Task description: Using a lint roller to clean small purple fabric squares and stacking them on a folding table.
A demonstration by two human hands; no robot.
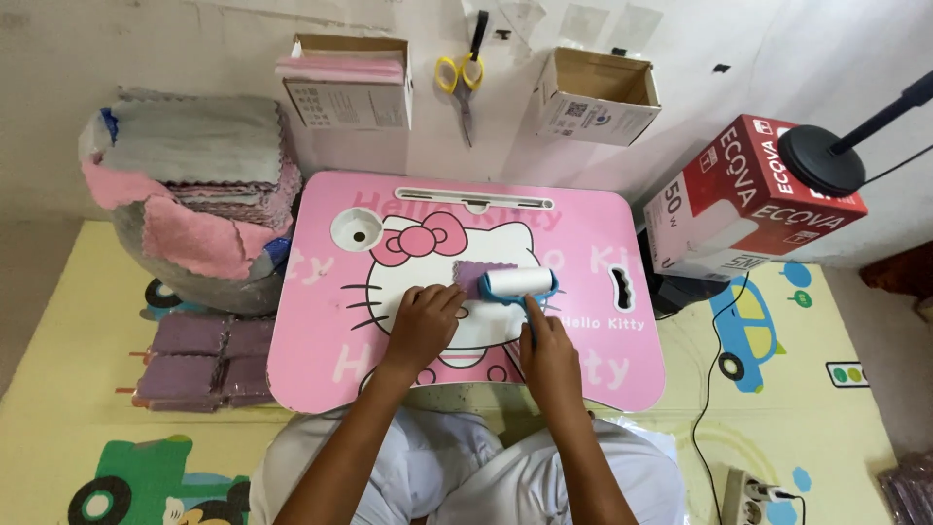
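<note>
Seen from above, a person sits at a pink table (pixel 603 374). The left hand (pixel 423 326) lies flat, fingers spread, pressing a small purple cloth (pixel 478 274) at the table's centre. The right hand (pixel 549 355) is closed round the handle of a lint roller (pixel 518 284), whose white drum rests on the cloth's right edge. Judging by that, rolling looks underway. A pile of cloths (pixel 199 185) sits at 9 o'clock, folded purple ones (pixel 199 360) at 8 o'clock on the floor.

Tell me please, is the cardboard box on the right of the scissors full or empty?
Empty, as far as it shows: the open cardboard box shows only bare brown inner walls, though its bottom is out of sight.
</note>
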